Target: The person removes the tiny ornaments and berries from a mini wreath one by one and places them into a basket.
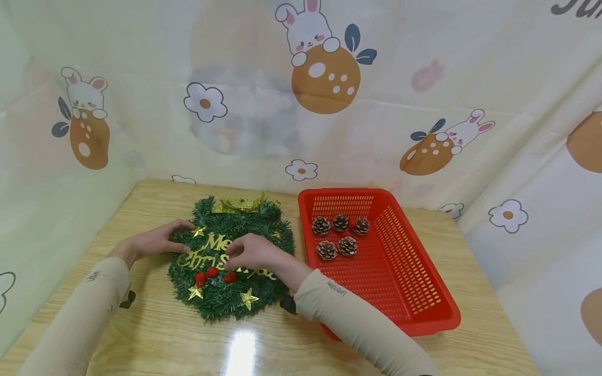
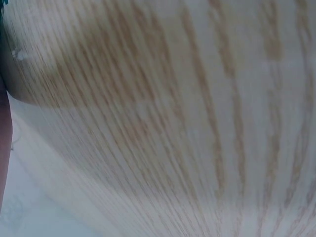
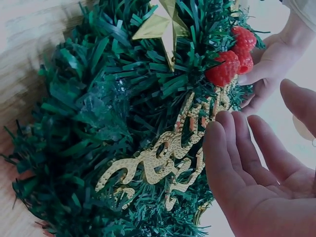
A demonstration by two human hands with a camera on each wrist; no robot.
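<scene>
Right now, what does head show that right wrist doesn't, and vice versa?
Only head: the pine cones, and the bunny figures on the backdrop.
Only right wrist: the palm side of the right hand.
Both: the wreath, its gold lettering and red berries, the table, the left hand and part of the right hand.

Room nearside of wreath [image 1: 235,288]; red basket [image 1: 371,279] blocks right side; 5 pinecones [image 1: 347,246] inside.
</scene>
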